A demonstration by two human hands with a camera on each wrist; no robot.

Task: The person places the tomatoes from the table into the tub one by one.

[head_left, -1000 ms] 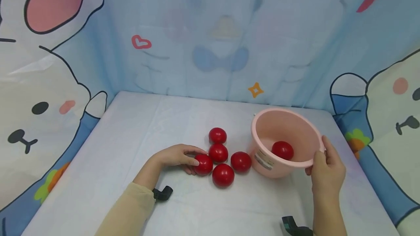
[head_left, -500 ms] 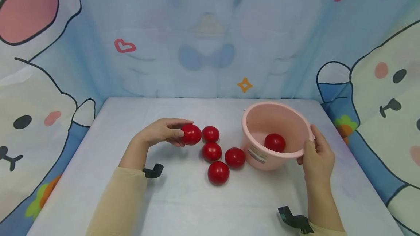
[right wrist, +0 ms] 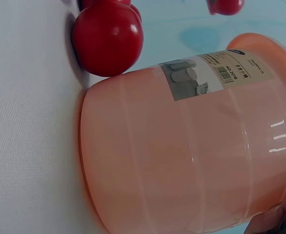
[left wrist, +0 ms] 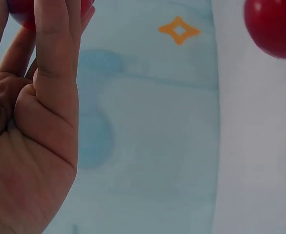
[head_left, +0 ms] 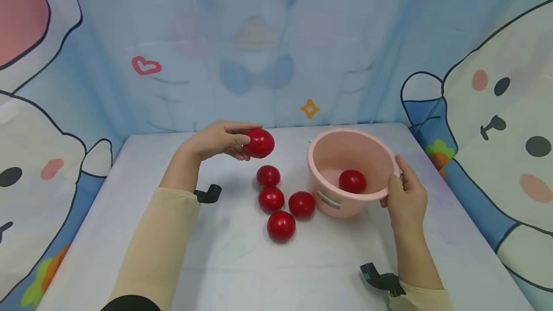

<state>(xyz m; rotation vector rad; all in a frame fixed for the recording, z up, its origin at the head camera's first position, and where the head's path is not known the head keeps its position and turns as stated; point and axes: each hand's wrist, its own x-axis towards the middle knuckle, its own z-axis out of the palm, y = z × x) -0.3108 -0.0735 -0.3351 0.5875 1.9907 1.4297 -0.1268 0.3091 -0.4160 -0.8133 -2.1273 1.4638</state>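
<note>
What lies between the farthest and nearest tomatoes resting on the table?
One middle tomato, between the farthest tomato and the nearest tomato; the head view shows this.

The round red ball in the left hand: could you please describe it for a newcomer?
On the white table is the pink plastic bucket. To its left, the left hand holds the glossy red ball. Its five lookalikes lie on the table or in the bucket; this is the only ball held.

Blue backdrop [head_left: 268, 47] (cartoon-printed), white table [head_left: 319, 263].
</note>
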